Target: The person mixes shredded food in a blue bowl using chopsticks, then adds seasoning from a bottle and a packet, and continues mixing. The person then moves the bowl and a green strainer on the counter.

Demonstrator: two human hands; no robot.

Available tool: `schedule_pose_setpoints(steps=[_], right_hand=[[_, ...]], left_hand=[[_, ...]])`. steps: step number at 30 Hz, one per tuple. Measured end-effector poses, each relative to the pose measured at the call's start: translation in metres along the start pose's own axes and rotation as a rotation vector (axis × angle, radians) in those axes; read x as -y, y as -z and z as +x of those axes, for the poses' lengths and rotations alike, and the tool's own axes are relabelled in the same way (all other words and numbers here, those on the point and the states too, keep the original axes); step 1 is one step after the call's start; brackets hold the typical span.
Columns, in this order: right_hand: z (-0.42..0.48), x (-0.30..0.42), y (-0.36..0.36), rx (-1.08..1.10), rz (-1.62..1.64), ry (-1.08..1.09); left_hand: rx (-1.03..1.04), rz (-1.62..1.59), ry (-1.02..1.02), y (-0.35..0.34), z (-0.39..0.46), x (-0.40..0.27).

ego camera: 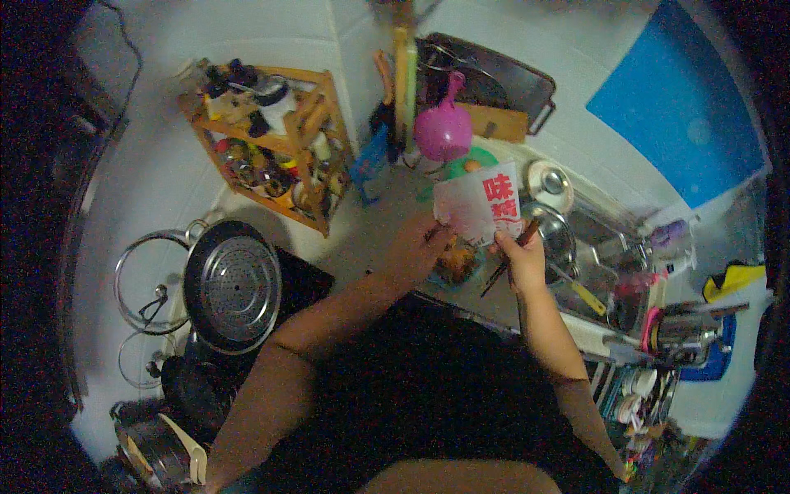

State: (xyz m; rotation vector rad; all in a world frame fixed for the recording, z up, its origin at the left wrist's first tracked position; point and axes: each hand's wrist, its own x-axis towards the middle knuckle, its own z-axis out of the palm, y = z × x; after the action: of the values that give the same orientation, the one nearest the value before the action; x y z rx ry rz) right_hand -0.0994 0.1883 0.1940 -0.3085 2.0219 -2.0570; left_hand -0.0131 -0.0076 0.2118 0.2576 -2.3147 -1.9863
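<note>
A white plastic packet [466, 200] with large red writing is held up over the counter, between both hands. My left hand [426, 241], in shadow, grips its lower left edge. My right hand [521, 256] pinches the lower right corner. The same right hand also holds dark chopsticks [497, 275], which slant down to the left. Just below the packet stands a clear bowl [472, 275] holding brownish-orange food [455, 262], partly hidden by the packet and my left hand. Behind the packet, a green plastic container [484, 159] is partly covered.
A wooden rack [327, 142] with bottles and jars stands at back left. Left of me are a steamer pan [237, 290] and a glass lid [148, 247]. A pink plastic ladle [444, 126] is behind the packet. On the right are a sink [617, 259] and a metal pot [682, 336].
</note>
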Motion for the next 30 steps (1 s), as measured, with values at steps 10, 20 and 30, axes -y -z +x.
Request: schedule_pose_setpoints(steps=[10,20,30], right_hand=[[0.001,0.013,-0.011,-0.001,0.114,0.089],[-0.005,0.013,0.001,-0.045,0.039,0.098],[-0.012,0.011,0.010,-0.050,0.103,0.140]], left_hand=[[-0.907,0.244,-0.401,0.158,-0.038,-0.061],[-1.063,0.845,-0.435,0.225,-0.013,-0.066],[-0.859,0.849,-0.356,0.228,0.035,-0.045]])
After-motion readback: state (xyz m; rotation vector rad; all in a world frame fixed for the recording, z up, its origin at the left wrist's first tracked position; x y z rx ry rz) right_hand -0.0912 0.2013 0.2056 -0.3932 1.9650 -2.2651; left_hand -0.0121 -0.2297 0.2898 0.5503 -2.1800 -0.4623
